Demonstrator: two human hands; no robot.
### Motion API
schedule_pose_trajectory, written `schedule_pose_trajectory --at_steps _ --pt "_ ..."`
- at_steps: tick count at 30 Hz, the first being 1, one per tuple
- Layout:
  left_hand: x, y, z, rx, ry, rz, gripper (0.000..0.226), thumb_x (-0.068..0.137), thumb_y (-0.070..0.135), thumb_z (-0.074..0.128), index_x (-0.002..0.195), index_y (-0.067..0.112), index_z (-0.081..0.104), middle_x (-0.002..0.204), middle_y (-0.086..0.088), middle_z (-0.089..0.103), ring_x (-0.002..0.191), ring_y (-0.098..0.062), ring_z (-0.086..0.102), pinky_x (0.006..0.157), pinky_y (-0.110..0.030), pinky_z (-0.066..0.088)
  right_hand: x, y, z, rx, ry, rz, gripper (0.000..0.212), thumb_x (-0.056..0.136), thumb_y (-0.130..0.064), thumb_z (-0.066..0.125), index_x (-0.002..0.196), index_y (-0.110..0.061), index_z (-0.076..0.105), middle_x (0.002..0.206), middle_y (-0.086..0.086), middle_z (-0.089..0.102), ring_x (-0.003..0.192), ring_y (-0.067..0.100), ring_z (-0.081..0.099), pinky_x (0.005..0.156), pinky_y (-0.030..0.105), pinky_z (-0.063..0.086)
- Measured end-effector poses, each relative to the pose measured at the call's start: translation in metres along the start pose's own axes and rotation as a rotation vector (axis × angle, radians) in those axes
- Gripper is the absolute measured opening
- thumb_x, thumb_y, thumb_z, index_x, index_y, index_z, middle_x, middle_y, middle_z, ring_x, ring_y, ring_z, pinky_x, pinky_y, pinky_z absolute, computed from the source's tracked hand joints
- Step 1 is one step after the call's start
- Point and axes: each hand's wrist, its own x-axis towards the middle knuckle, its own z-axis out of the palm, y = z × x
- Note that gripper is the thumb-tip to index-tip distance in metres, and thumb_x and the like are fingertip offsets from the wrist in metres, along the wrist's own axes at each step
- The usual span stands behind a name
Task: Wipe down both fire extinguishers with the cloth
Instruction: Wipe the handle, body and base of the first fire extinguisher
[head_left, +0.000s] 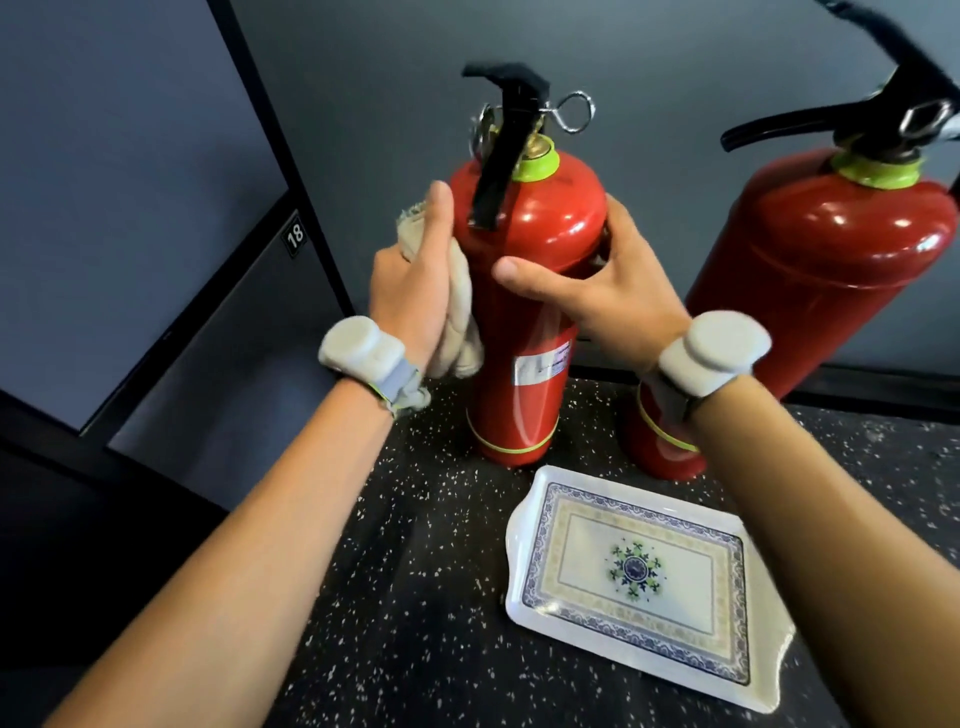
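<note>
Two red fire extinguishers stand on a dark speckled floor against a grey wall. The nearer extinguisher (524, 332) is in the middle, with a black handle and a metal pin ring on top. My left hand (415, 280) presses a pale cloth (457, 322) flat against its left side. My right hand (602, 280) grips its right shoulder, thumb across the front. The second extinguisher (831, 260) stands to the right, untouched, its base partly hidden behind my right wrist.
A white patterned tray (540, 613) lies on the floor in front of the extinguishers. Grey locker panels with black frames, one marked 18 (294, 235), stand at the left.
</note>
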Motion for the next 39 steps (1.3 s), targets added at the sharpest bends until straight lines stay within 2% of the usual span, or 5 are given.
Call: schedule_pose_trajectory --at_steps 7,15,22,28,39 --pt "-0.023 -0.003 0.030 -0.041 0.152 0.067 0.069 0.092 0.076 0.042 0.055 0.021 0.058 0.053 0.009 0.065 0.072 -0.011 0.071 0.079 -0.031 0.056 0.005 0.010 -0.034 0.052 -0.137 0.053 0.099 0.072 -0.050 0.092 0.153 -0.027 0.041 0.139 -0.008 0.065 0.125 0.006 0.065 0.104 0.032 0.054" --pt "0.035 -0.002 -0.003 -0.005 -0.289 0.107 0.084 0.091 0.078 0.040 0.087 0.001 0.073 0.076 -0.026 0.072 0.071 -0.021 0.073 0.090 -0.047 0.058 -0.011 0.002 0.016 0.045 0.175 0.024 0.124 0.049 -0.069 0.095 0.151 -0.031 0.037 0.133 -0.016 0.067 0.121 0.002 0.066 0.109 0.035 0.052" --pt "-0.005 -0.001 0.007 0.036 -0.034 0.102 0.090 0.091 0.081 0.033 0.043 0.005 0.046 0.037 -0.006 0.052 0.052 -0.024 0.064 0.084 -0.047 0.059 0.003 -0.001 -0.018 0.052 -0.104 -0.041 0.079 0.077 -0.024 0.092 0.143 -0.026 0.047 0.123 -0.014 0.071 0.108 -0.011 0.068 0.090 0.009 0.052" --pt "-0.030 0.006 0.025 -0.029 0.211 0.009 0.062 0.094 0.075 0.040 0.066 0.025 0.063 0.075 0.008 0.071 0.090 -0.013 0.070 0.093 -0.033 0.054 0.015 -0.003 -0.029 -0.010 -0.200 -0.017 0.090 0.073 -0.041 0.089 0.151 -0.025 0.047 0.132 -0.014 0.069 0.121 -0.005 0.065 0.094 0.007 0.049" --pt "0.001 0.004 -0.008 0.021 -0.114 0.099 0.094 0.091 0.079 0.037 0.062 -0.008 0.057 0.053 -0.026 0.058 0.058 -0.025 0.069 0.078 -0.032 0.057 -0.010 -0.002 0.013 0.113 0.094 0.025 0.080 0.065 -0.054 0.094 0.134 -0.031 0.060 0.118 -0.014 0.076 0.109 0.000 0.072 0.101 0.029 0.055"
